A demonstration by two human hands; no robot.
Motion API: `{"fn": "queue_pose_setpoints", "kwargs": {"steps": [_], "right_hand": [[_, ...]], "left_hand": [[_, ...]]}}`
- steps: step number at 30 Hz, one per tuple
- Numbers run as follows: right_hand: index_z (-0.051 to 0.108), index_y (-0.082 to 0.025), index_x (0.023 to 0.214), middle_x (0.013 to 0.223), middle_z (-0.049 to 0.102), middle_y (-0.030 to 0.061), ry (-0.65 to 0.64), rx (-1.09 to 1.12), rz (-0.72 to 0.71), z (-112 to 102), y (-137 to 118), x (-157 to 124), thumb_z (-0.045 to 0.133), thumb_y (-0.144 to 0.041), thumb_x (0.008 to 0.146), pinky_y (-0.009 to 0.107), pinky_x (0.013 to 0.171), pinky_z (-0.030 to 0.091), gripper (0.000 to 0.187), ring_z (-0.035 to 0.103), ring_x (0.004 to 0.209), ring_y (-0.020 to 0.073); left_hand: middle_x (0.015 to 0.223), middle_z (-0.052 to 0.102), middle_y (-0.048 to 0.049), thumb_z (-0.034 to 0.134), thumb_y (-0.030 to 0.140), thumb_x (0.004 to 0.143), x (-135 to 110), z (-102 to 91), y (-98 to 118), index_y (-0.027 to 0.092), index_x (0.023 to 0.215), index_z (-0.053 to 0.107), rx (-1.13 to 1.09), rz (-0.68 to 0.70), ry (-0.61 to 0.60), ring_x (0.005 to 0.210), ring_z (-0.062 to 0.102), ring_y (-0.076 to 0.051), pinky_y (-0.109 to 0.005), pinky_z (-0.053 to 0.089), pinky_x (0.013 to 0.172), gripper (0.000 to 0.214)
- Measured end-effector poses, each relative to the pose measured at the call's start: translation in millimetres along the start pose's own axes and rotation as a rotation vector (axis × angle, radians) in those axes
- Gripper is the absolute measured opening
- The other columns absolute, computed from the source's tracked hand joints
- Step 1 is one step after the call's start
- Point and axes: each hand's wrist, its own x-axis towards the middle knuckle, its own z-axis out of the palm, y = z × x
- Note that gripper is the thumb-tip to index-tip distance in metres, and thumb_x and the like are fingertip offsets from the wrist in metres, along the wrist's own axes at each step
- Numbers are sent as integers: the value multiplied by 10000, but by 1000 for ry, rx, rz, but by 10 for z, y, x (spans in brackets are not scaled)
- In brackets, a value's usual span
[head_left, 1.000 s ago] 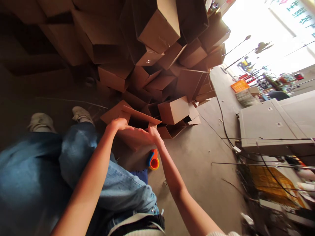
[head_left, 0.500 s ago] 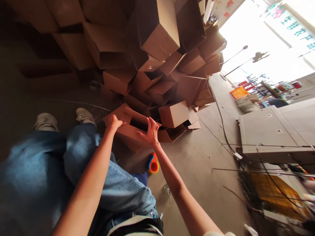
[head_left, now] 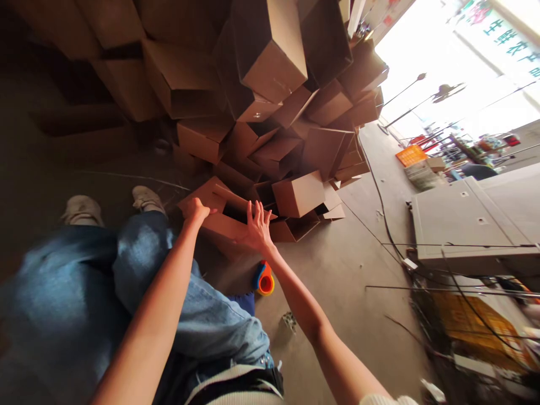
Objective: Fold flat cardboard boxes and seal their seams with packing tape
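Note:
An open brown cardboard box [head_left: 223, 224] lies on the floor in front of my knees, flaps spread. My left hand [head_left: 194, 210] curls over its left flap. My right hand [head_left: 255, 226] rests flat against the box's right side, fingers stretched out and spread. An orange and blue tape dispenser [head_left: 264, 278] lies on the floor just below my right wrist.
A tall heap of brown cardboard boxes [head_left: 270, 101] rises right behind the box. My legs in blue jeans [head_left: 139, 281] fill the lower left. A grey machine [head_left: 476, 219] with cables and a yellow crate [head_left: 468, 320] stand at the right. The concrete floor [head_left: 350, 270] runs between.
My hands shifted from gripping the box's near edge: the left slid onto the left flap, the right opened and flattened against the side. The box has moved slightly away toward the heap.

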Motion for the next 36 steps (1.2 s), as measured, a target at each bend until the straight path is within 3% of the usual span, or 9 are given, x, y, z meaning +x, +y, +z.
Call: {"fn": "queue_pose_setpoints", "kwargs": {"steps": [10, 14, 17, 22, 26, 29, 32, 36], "right_hand": [[178, -2, 1603, 1627, 212, 340, 57, -17, 62, 6, -96, -115, 795, -482, 749, 663, 1224, 37, 1157, 174, 1543, 420], [353, -34, 1556, 1577, 380, 293, 6, 18, 39, 77, -158, -227, 772, -349, 814, 577, 1255, 144, 908, 353, 1490, 366], [418, -77, 1534, 1568, 423, 254, -47, 81, 34, 118, -192, -303, 744, -269, 841, 518, 1246, 237, 789, 408, 1467, 328], [376, -75, 1563, 1606, 359, 253, -72, 120, 89, 159, -270, -337, 711, -268, 860, 512, 1248, 221, 801, 341, 1505, 333], [200, -13, 1611, 1661, 121, 303, -65, 59, 156, 297, -437, -358, 790, -309, 784, 543, 1245, 179, 1059, 125, 1558, 411], [149, -10, 1618, 1660, 75, 321, -45, 36, 205, 375, -551, -372, 842, -340, 730, 572, 1239, 152, 1174, 97, 1552, 445], [206, -35, 1614, 1656, 146, 311, -12, 113, 208, 349, -547, -373, 783, -414, 794, 594, 1233, 136, 1072, 140, 1552, 420], [381, -139, 1562, 1642, 319, 190, 85, 441, 244, 258, -270, -342, 492, -543, 971, 569, 1243, 119, 725, 210, 1556, 300]], "left_hand": [[1399, 631, -206, 862, 473, 706, -19, -61, 20, 109, 1395, 579, -52, 32, -53, 1304, 594, -331, -363, 505, 1011, 828], [1346, 670, -188, 862, 466, 706, 12, -52, -5, 114, 1339, 617, -75, 110, -39, 1268, 619, -316, -331, 503, 987, 764], [1290, 705, -162, 856, 456, 709, 58, -26, -45, 138, 1259, 665, -81, 155, -56, 1226, 644, -303, -311, 505, 959, 664], [1191, 744, -162, 824, 494, 723, 108, 89, -89, 155, 1116, 720, -111, 205, -49, 1169, 670, -326, -336, 517, 925, 530], [1128, 759, -165, 808, 499, 733, 105, 186, -100, 133, 1129, 715, -170, 227, -17, 1101, 700, -308, -319, 527, 887, 548], [1196, 746, -151, 787, 412, 779, 71, 192, -74, 130, 1237, 685, -190, 265, 0, 1127, 696, -265, -288, 522, 918, 547], [1288, 712, -161, 788, 308, 787, -16, 134, 3, 125, 1367, 628, -177, 309, 57, 1200, 669, -266, -298, 508, 992, 630], [1330, 676, -205, 756, 305, 821, -178, 26, 134, 79, 1406, 601, -37, 308, 106, 1283, 617, -328, -378, 490, 1062, 646]]}}
